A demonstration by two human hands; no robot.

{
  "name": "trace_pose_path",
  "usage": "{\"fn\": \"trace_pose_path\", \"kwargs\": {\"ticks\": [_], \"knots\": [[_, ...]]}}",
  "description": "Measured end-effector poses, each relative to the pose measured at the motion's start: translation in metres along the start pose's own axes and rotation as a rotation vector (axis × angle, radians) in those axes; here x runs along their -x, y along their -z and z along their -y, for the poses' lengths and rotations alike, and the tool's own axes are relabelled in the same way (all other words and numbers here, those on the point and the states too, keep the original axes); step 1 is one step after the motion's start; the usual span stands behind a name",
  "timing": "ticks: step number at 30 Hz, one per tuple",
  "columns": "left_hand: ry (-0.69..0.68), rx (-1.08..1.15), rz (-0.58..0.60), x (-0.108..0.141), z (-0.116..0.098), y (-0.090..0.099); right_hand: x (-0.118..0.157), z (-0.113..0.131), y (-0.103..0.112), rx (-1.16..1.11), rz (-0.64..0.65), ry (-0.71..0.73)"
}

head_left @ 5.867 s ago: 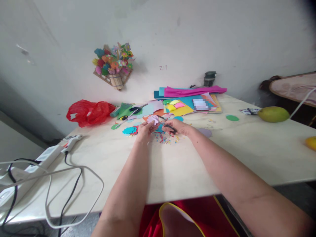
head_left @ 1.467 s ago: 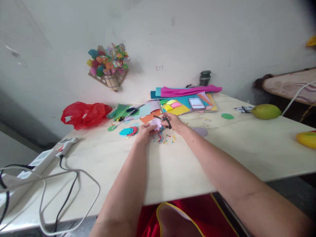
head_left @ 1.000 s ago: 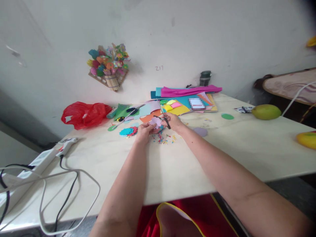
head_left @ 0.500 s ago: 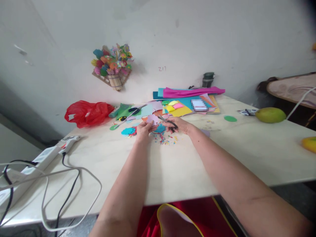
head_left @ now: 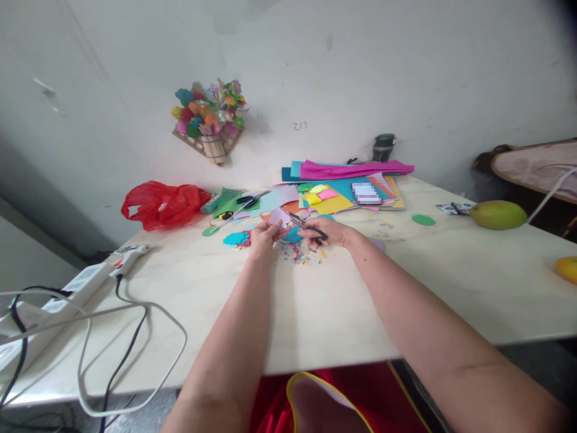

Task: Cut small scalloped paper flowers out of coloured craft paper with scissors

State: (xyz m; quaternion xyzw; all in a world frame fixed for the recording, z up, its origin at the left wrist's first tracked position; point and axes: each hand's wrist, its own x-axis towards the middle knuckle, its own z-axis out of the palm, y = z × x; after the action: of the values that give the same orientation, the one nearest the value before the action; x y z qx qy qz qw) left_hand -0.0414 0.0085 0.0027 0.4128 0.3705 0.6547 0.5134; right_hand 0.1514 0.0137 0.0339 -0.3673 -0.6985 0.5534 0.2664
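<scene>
My left hand [head_left: 265,234] pinches a small lilac paper piece [head_left: 279,217] over the middle of the table. Close on its right, my right hand [head_left: 328,233] is wrapped round the dark handles of a pair of scissors [head_left: 319,234], whose blades point up and left at the paper's edge. A blue paper piece [head_left: 293,234] lies between and below the hands. Tiny coloured scraps [head_left: 303,255] are scattered nearer to me. Left of my left hand lie scalloped blue paper shapes [head_left: 236,240] with red beneath.
Behind the hands lie coloured sheets [head_left: 336,203], a phone [head_left: 366,193] and second scissors [head_left: 247,201]. A red bag [head_left: 164,204] and a power strip [head_left: 83,282] with cables are at left. A green oval [head_left: 424,220] and a mango [head_left: 499,214] are at right.
The scissors in my right hand have turned slightly, their blades now lower and closer together beside the lilac paper. The whole view has shifted a little.
</scene>
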Motion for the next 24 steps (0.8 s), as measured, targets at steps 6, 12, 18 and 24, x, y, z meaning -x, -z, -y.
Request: {"fn": "trace_pose_path", "kwargs": {"ticks": [6,12,18,24], "knots": [[0.000,0.007,0.014,0.0010,-0.0002,-0.0007,-0.0021,-0.0040,0.0007,-0.008,-0.077,0.002],[0.014,-0.003,0.017,-0.0003,0.0005,0.0000,-0.0058,-0.0094,0.0029,-0.020,-0.081,0.056],[0.026,-0.020,0.011,-0.0001,0.0007,0.0006,-0.0046,-0.0085,0.0005,-0.030,0.021,0.035],[0.056,-0.016,0.041,0.0041,-0.0029,-0.0017,-0.0029,-0.0078,0.0001,-0.045,0.020,0.012]]}}
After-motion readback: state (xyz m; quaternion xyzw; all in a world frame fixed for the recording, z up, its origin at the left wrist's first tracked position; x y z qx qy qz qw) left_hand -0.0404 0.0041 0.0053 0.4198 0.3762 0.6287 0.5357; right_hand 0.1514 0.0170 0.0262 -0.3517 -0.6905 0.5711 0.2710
